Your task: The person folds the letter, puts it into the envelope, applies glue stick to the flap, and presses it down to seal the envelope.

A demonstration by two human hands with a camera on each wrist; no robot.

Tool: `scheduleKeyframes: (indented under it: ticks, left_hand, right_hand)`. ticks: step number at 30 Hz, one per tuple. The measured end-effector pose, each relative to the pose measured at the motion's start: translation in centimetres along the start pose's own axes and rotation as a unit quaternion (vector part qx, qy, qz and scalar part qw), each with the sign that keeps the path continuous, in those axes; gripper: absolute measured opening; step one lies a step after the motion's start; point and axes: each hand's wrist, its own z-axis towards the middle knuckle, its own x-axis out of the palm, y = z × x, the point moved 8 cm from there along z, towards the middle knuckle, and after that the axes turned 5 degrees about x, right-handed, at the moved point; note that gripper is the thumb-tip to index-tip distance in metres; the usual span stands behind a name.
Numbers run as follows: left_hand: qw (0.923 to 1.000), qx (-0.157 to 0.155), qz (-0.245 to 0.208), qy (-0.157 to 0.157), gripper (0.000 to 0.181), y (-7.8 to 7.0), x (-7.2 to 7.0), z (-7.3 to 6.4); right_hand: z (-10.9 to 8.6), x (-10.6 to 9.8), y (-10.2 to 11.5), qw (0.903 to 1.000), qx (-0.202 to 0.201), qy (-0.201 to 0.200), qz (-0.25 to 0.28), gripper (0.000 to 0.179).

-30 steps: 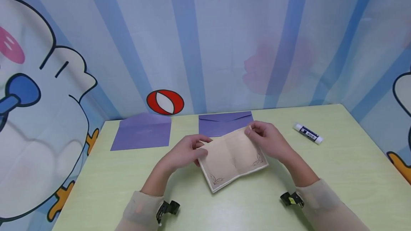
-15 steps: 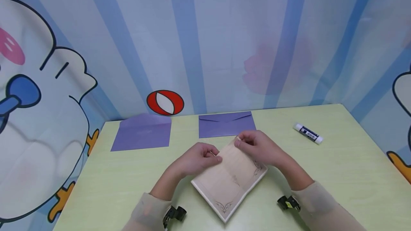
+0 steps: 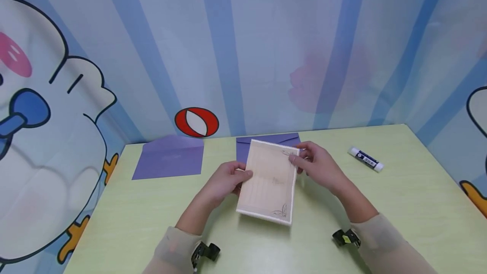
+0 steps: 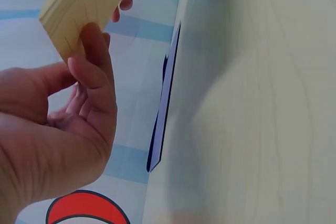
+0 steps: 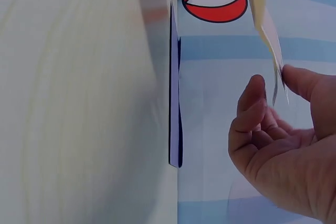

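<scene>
- Nearest, the pale sleeves (image 3: 176, 244) lie low with a small black camera (image 3: 208, 252) at each wrist; keeping both cameras out from under the paper's lower edge would avoid snags.
- The left hand (image 3: 223, 179) pinches the left edge of the cream paper (image 3: 268, 183), thumb on the front face and fingers behind. A light pinch there should steady it without creasing.
- The right hand (image 3: 318, 164) grips the upper right edge, thumb in front, fingers behind. In the right wrist view the layers splay apart at that edge, so it seems wise to bring them together before pressing anything flat.
- The paper hangs between both hands, above the pale table (image 3: 114, 223) and tilted toward the person. Lowering its bottom edge onto the tabletop would probably help to square the layers.
- Beyond it, a purple envelope (image 3: 242, 149) lies partly hidden behind the paper, flap folded over; care is needed not to brush it.
- To the left lies an open-flapped envelope (image 3: 169, 162); to the right, what looks like a glue stick (image 3: 365, 159), on its side.
- Farthest stands the striped blue backdrop (image 3: 266, 54).
</scene>
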Motion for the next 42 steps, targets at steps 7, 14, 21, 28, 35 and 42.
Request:
scheduleKeyframes:
  ticks: [7, 14, 21, 28, 35, 42]
  left_hand:
    - [0.9957, -0.010, -0.060, -0.070, 0.026, 0.3, -1.1, 0.2]
    - [0.9920, -0.008, -0.092, -0.086, 0.026, 0.6, -1.0, 0.6]
    - [0.9901, -0.007, -0.115, -0.079, 0.036, 0.5, -1.0, 0.4]
    - [0.9786, -0.010, -0.191, -0.076, 0.024, 0.2, -1.1, 0.5]
    - [0.9725, -0.008, -0.220, -0.077, 0.016, 0.2, -1.1, 0.5]
    - [0.9744, 0.007, -0.218, -0.054, 0.033, 0.1, -0.8, 0.4]
  right_hand:
    - [0.0, 1.3, -0.5, 0.9960, 0.039, 0.049, 0.064, 0.053]
    - [-0.2, 2.5, -0.8, 0.9926, 0.054, 0.073, 0.080, 0.036]
    - [-0.2, 2.2, -0.7, 0.9884, 0.046, 0.053, 0.135, 0.028]
    - [-0.1, 2.0, -0.6, 0.9782, 0.032, 0.044, 0.201, 0.030]
    - [-0.2, 1.8, -0.3, 0.9769, 0.022, 0.030, 0.210, 0.024]
    - [-0.3, 1.8, -0.2, 0.9777, 0.026, 0.033, 0.206, 0.029]
